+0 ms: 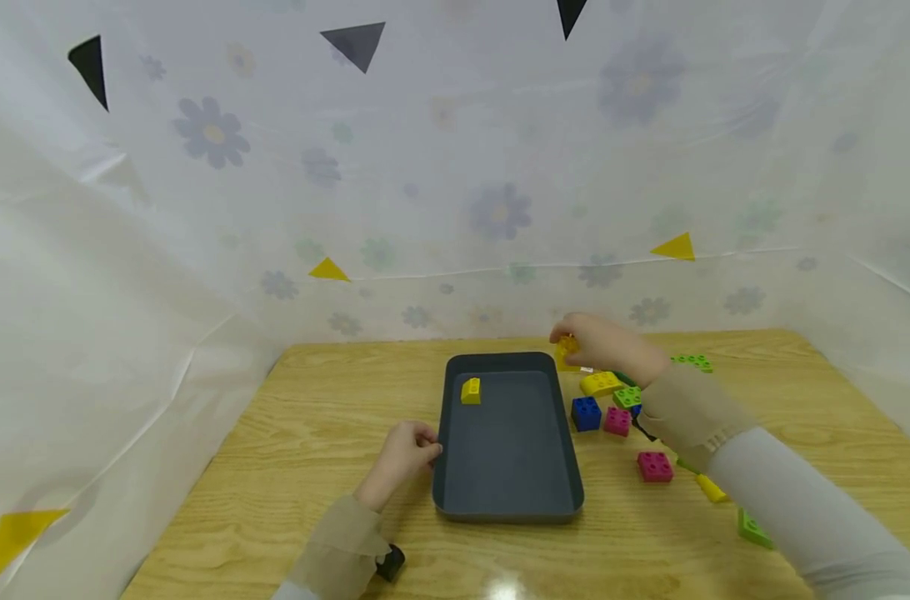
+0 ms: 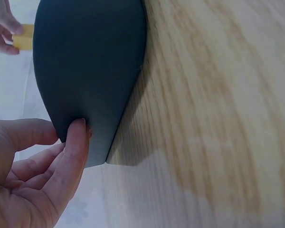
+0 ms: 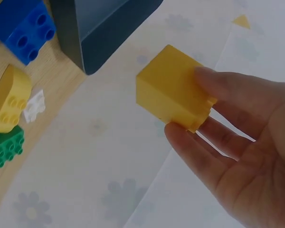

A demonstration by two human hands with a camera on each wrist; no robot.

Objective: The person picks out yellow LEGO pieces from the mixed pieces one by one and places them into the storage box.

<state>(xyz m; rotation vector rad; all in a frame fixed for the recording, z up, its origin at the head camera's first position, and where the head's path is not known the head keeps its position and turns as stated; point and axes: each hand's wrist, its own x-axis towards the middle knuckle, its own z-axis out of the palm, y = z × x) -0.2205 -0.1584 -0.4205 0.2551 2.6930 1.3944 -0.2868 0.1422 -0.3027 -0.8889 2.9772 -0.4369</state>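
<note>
My right hand (image 1: 608,343) holds a yellow toy brick (image 3: 168,88) between thumb and fingertips, lifted beside the far right corner of a dark grey tray (image 1: 511,454). In the right wrist view the brick's smooth faces show, and its studs point toward the palm. At the tray's left side, my left hand (image 1: 401,460) pinches the rim, as the left wrist view shows with thumb and finger on the tray wall (image 2: 92,71). Inside the tray, near its far left corner, sits a small yellow brick (image 1: 471,392).
Right of the tray lie a blue brick (image 1: 586,413), pink bricks (image 1: 654,467), a curved yellow brick (image 1: 601,384), a green brick (image 3: 7,148) and lime bricks (image 1: 627,397). A small white piece (image 3: 34,105) lies near the far table edge. A black object (image 1: 391,563) shows by the left sleeve.
</note>
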